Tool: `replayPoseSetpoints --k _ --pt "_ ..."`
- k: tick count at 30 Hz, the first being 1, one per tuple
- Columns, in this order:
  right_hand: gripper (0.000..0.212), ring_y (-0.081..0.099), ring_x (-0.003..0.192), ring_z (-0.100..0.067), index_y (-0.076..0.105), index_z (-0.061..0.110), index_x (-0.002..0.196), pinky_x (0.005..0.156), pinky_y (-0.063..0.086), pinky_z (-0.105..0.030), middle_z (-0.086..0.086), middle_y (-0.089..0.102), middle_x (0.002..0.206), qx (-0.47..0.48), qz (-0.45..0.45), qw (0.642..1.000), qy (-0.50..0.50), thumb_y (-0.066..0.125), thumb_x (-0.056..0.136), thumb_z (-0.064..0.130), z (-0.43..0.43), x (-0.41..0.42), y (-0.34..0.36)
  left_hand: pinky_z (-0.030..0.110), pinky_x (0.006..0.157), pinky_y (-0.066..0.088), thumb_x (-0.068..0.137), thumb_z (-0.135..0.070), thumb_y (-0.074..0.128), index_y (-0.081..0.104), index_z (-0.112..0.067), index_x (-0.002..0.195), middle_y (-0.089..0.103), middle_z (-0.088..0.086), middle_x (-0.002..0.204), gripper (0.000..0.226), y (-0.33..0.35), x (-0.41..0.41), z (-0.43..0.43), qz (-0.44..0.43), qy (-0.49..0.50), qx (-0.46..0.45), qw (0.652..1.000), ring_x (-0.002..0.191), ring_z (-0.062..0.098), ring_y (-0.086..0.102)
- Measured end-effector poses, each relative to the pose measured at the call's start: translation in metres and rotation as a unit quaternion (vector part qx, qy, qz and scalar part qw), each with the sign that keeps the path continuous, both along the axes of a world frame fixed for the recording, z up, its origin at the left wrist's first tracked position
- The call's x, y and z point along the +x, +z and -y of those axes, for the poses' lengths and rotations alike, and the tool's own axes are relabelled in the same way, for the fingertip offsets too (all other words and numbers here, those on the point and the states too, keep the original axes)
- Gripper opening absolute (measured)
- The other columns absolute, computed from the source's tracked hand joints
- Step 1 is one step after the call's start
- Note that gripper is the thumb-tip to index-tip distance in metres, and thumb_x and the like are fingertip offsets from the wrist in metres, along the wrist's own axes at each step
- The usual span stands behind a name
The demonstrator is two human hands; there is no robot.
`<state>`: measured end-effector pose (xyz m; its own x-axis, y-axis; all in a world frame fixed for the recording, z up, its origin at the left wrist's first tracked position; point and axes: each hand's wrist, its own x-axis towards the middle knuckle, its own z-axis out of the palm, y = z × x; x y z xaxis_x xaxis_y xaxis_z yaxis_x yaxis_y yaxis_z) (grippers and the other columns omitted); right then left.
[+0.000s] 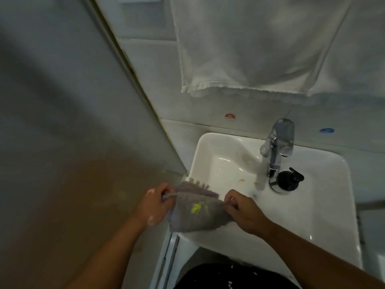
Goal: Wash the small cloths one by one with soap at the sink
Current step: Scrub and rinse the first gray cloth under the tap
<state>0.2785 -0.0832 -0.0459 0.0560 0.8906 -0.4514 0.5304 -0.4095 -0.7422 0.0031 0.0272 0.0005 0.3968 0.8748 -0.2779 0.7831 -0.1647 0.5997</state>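
A small grey cloth (pixel 195 215) with a yellow stain hangs over the front left rim of the white sink (pixel 325 205). My left hand (pixel 155 202) pinches its left top edge, and my right hand (pixel 243 209) pinches its right top edge, stretching it between them. A second, lilac cloth (pixel 193 189) with a fringed edge lies just behind it on the sink rim. White foam specks sit on my left hand and wrist. A black soap pump bottle (pixel 288 181) stands beside the chrome tap (pixel 276 147), from which water runs into the basin.
A white towel (pixel 250 49) hangs on the tiled wall above the sink. A plain wall or door panel (pixel 73 122) stands close on the left. Small orange bits lie in the basin near the water stream.
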Motion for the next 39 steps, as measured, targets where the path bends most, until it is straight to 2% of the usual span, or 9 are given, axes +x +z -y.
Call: replayPoseSetpoints --k 6,12,15,18,21,25,29,33,39 --pt "0.005 0.061 0.078 -0.007 0.063 0.021 0.095 0.054 0.043 -0.010 0.005 0.066 0.086 -0.024 -0.048 0.995 -0.088 0.060 0.099 0.020 0.052 0.057 0.009 0.005 0.067 0.040 0.089 -0.009 0.072 0.070 -0.017 0.093 0.067 -0.009 0.085 0.009 -0.005 0.059 0.038 0.021 -0.022 -0.002 1.000 0.077 -0.009 0.059" --pt "0.005 0.064 0.084 -0.013 0.065 0.024 0.096 0.059 0.045 -0.016 0.003 0.067 0.090 -0.050 -0.042 0.990 -0.124 0.061 0.099 0.024 0.097 0.108 -0.006 0.026 0.077 0.052 0.091 -0.014 0.071 0.070 -0.019 0.093 0.071 -0.008 0.088 0.006 -0.030 0.106 0.072 0.024 -0.053 -0.057 0.997 0.083 0.002 0.063" --pt "0.008 0.064 0.083 -0.014 0.066 0.026 0.095 0.061 0.047 -0.020 0.003 0.067 0.088 -0.056 -0.027 0.990 -0.124 0.060 0.099 0.026 0.108 0.124 -0.017 0.010 0.067 0.042 0.089 -0.011 0.073 0.067 -0.022 0.086 0.068 -0.009 0.083 0.012 -0.040 0.124 0.080 0.018 -0.056 -0.043 0.997 0.077 -0.002 0.059" --pt "0.011 0.064 0.083 -0.013 0.065 0.028 0.095 0.061 0.049 -0.021 0.003 0.067 0.090 -0.056 -0.003 0.993 -0.108 0.056 0.101 0.024 0.108 0.134 -0.025 0.007 0.066 0.041 0.091 -0.010 0.072 0.068 -0.017 0.088 0.068 -0.003 0.084 0.008 -0.052 0.139 0.076 0.008 -0.056 -0.059 0.997 0.077 0.005 0.058" --pt "0.015 0.063 0.086 -0.013 0.064 0.028 0.101 0.064 0.051 -0.023 0.004 0.066 0.094 -0.056 0.020 0.993 -0.099 0.053 0.097 0.017 0.098 0.141 -0.036 0.023 0.071 0.049 0.093 -0.011 0.070 0.067 -0.015 0.090 0.069 0.000 0.086 0.006 -0.069 0.149 0.066 -0.007 -0.058 -0.069 0.996 0.080 0.015 0.062" --pt "0.027 0.060 0.086 -0.009 0.059 0.035 0.119 0.066 0.044 -0.011 0.007 0.065 0.103 -0.031 0.061 0.996 -0.061 0.056 0.098 0.018 0.082 0.148 -0.049 0.018 0.065 0.048 0.093 -0.008 0.069 0.063 -0.021 0.097 0.069 0.002 0.084 0.015 -0.096 0.159 0.056 0.002 -0.056 -0.054 0.997 0.079 0.019 0.064" --pt "0.031 0.054 0.095 -0.005 0.058 0.029 0.132 0.074 0.036 -0.006 0.013 0.059 0.110 0.012 0.094 0.995 0.002 0.056 0.102 0.023 0.070 0.150 -0.053 0.037 0.075 0.056 0.092 -0.008 0.069 0.056 -0.028 0.120 0.069 0.006 0.090 0.037 -0.112 0.160 0.050 0.001 -0.087 -0.023 0.996 0.082 0.021 0.066" --pt "0.042 0.052 0.113 -0.011 0.055 0.039 0.133 0.094 0.037 -0.021 0.010 0.056 0.125 0.022 0.137 0.987 0.084 0.063 0.095 0.023 0.066 0.152 -0.064 0.034 0.085 0.050 0.088 -0.012 0.073 0.063 -0.027 0.118 0.060 0.000 0.104 0.035 -0.121 0.154 0.045 -0.026 -0.162 0.033 0.986 0.092 0.018 0.057" --pt "0.069 0.048 0.112 -0.008 0.045 0.047 0.141 0.096 0.043 -0.021 0.010 0.046 0.125 -0.003 0.210 0.970 0.119 0.078 0.082 0.032 0.072 0.155 -0.083 0.021 0.091 0.046 0.090 -0.026 0.074 0.056 -0.029 0.136 0.051 -0.004 0.125 0.050 -0.136 0.153 0.045 -0.104 -0.238 0.077 0.963 0.106 0.016 0.057"
